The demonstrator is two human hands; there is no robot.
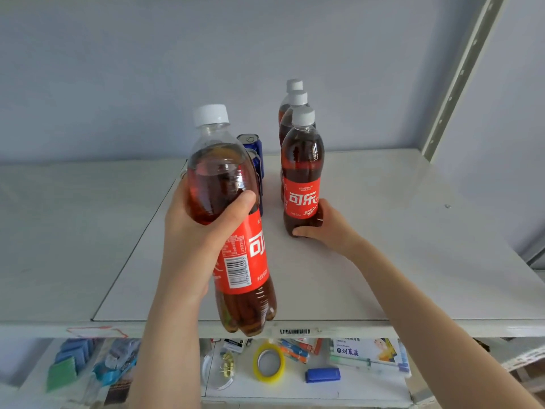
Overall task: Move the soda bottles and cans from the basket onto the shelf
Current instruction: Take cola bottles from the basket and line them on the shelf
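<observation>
My left hand (pixel 194 231) grips a cola bottle (pixel 236 225) with a red label and white cap, held in the air and tilted slightly over the front edge of the white shelf (pixel 383 246). My right hand (pixel 321 225) grips the base of a second cola bottle (pixel 301 172), which stands upright on the shelf. Two more cola bottles (pixel 295 113) stand in a row right behind it. Blue cans (pixel 253 149) stand on the shelf behind the bottle in my left hand, partly hidden by it. The basket is out of view.
A metal upright (pixel 460 72) rises at the shelf's back right corner, against a grey wall. Below the shelf lies a lower level with a yellow tape roll (pixel 269 363), a blue eraser-like block (pixel 323 374), a clip box and stationery packs.
</observation>
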